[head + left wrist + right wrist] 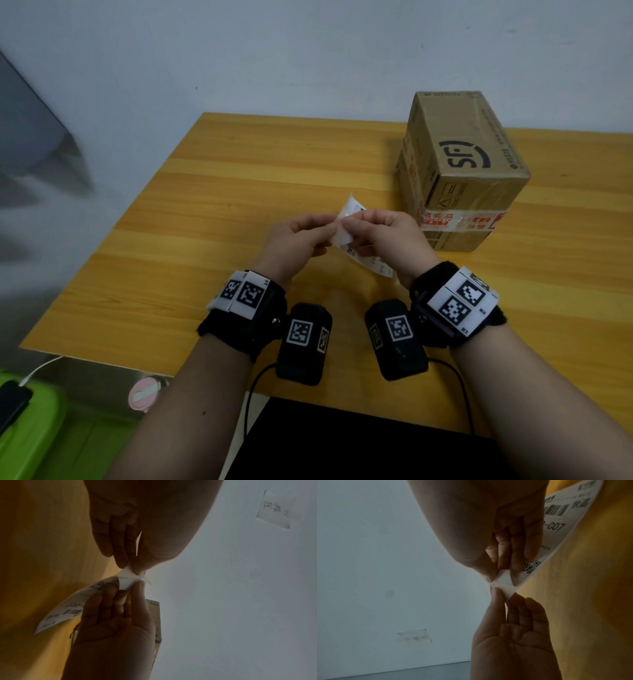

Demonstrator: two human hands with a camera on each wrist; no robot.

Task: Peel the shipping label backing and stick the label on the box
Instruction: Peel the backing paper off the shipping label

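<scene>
Item: white printed paper shipping label (349,236), held above our yellow wooden table (205,205). Our left hand (294,236) and right hand (387,240) each pinch one corner. Brown taped cardboard box (462,164) stands near, right.

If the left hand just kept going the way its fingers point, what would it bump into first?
Probably the right hand: the left hand points across at it, both pinching the label between them. The box stands farther right.
</scene>
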